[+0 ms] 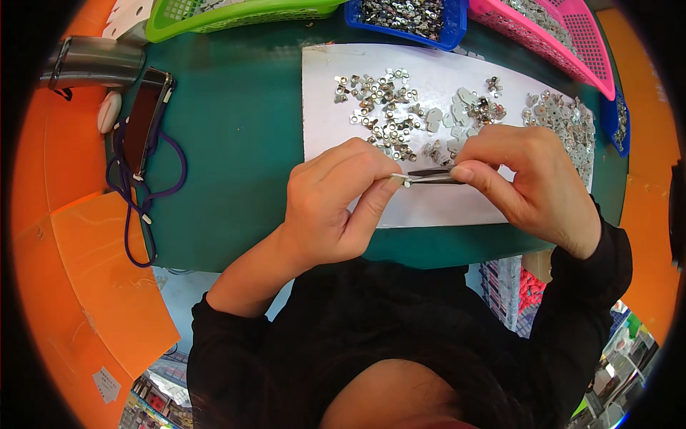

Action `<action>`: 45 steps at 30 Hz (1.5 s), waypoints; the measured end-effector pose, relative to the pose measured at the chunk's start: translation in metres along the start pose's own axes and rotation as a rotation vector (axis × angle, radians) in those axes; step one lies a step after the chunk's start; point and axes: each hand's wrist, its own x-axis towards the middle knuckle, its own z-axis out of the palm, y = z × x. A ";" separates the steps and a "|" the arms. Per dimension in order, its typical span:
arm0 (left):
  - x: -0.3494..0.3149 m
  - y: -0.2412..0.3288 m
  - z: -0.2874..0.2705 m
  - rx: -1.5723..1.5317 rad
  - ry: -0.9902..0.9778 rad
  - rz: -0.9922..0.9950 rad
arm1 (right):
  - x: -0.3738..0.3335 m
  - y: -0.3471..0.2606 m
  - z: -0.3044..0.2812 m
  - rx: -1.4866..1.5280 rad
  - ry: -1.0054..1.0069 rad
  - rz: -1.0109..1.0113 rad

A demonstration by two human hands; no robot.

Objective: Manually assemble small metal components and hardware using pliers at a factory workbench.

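Note:
My left hand (332, 196) pinches a small pale metal part (401, 178) between thumb and forefinger, over the near side of a white board (325, 114). Dark-tipped tweezers (436, 174) are gripped in my right hand (532, 179), and their tips meet the small part at my left fingertips. Just beyond my hands lie small shiny metal pieces with round holes (389, 111). Flat grey pieces (461, 107) are grouped to their right. A larger heap of small metal parts (564, 125) covers the board's right end. My fingers hide much of the held part.
A green basket (243, 23), a blue tray of metal parts (446, 39) and a pink basket (597, 68) line the far edge of the green table (236, 143). A phone (146, 121) with a purple cord and a metal cup (100, 63) are at left. A small blue container (613, 129) stands far right.

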 end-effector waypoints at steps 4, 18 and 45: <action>-0.001 -0.001 0.001 0.002 -0.005 0.004 | -0.001 0.002 0.003 -0.014 0.005 -0.043; -0.004 -0.003 0.006 0.164 0.012 0.073 | 0.001 -0.004 -0.007 -0.336 0.030 -0.144; -0.001 -0.003 0.007 0.125 0.032 0.077 | 0.008 -0.009 -0.016 -0.324 0.041 -0.201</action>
